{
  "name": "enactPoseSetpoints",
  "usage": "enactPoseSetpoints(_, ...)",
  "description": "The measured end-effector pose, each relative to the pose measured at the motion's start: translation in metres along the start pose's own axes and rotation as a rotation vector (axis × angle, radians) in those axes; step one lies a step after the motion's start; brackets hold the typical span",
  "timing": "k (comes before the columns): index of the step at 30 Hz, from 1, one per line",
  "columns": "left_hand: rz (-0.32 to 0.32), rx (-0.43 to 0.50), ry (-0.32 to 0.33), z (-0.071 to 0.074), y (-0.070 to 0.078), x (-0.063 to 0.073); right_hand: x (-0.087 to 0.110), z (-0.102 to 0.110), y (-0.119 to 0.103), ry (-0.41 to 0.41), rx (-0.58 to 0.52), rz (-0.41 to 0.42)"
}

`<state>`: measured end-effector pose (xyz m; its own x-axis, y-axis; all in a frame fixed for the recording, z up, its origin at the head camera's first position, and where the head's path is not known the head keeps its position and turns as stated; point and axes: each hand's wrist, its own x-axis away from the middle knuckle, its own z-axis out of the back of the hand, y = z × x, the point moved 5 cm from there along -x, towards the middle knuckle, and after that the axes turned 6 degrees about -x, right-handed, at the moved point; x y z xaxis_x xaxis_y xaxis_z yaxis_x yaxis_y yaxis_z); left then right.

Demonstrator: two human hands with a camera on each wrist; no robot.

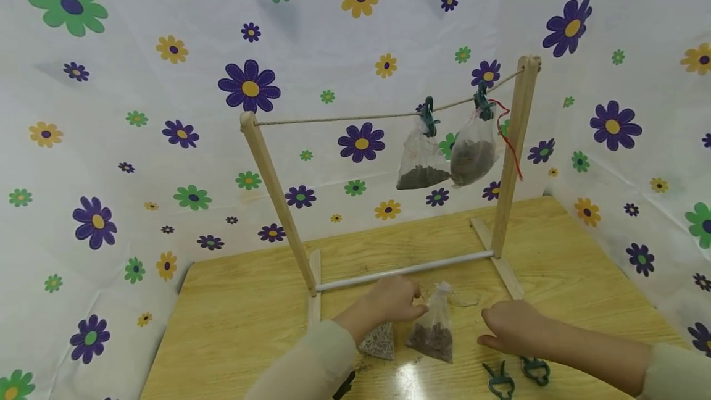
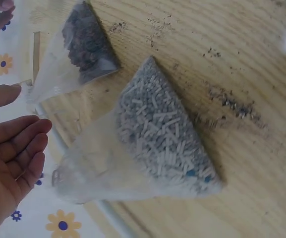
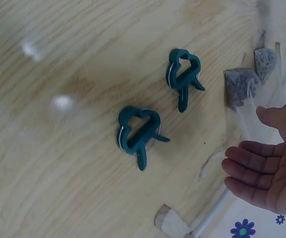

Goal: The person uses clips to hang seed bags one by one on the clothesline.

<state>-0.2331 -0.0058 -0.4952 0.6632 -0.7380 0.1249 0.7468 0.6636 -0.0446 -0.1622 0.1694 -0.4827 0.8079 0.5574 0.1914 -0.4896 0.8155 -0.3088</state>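
My left hand (image 1: pixel 393 299), fingers loosely bent and holding nothing, hovers above a clear bag of pale grey pellets (image 2: pixel 157 134). Just right of it, a clear bag of dark brown chunks (image 1: pixel 432 339) lies on the table, its gathered top pointing away from me. My right hand (image 1: pixel 513 326) is over the table right of that bag, palm empty and fingers relaxed in the right wrist view. Below the right hand lie two dark green plant clips, one (image 3: pixel 139 130) nearer the right wrist camera and another (image 3: pixel 185 74) closer to the bags.
A wooden frame (image 1: pixel 278 202) with a rope (image 1: pixel 344 118) stands behind. Green clips hold two bags on the rope, one with dark soil (image 1: pixel 423 165) and a fuller one (image 1: pixel 472 150). Red string (image 1: pixel 508 134) dangles by the right post. Crumbs (image 2: pixel 234 104) are scattered on the table.
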Motion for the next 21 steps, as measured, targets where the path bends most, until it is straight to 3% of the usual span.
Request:
enactPoseSetpoints(4, -0.009, -0.025, 0.026, -0.007, 0.002, -0.003, -0.001, -0.013, 0.0, -0.064, -0.069, -0.034)
enactPoseSetpoints(8, 0.006, 0.043, 0.015, -0.014, 0.003, -0.007, -0.001, -0.021, 0.0, -0.114, -0.109, -0.083)
enactPoseSetpoints(15, 0.039, 0.149, -0.001, -0.023, 0.007, -0.013, -0.001, -0.04, 0.003, -0.144, -0.156, -0.241)
enactPoseSetpoints(18, 0.106, 0.235, -0.016, -0.026, 0.006, -0.015, 0.0, -0.046, 0.005, -0.152, -0.191, -0.288)
enactPoseSetpoints(21, 0.166, 0.391, -0.041, -0.033, 0.004, -0.016, 0.0, -0.05, 0.008, -0.159, -0.208, -0.304)
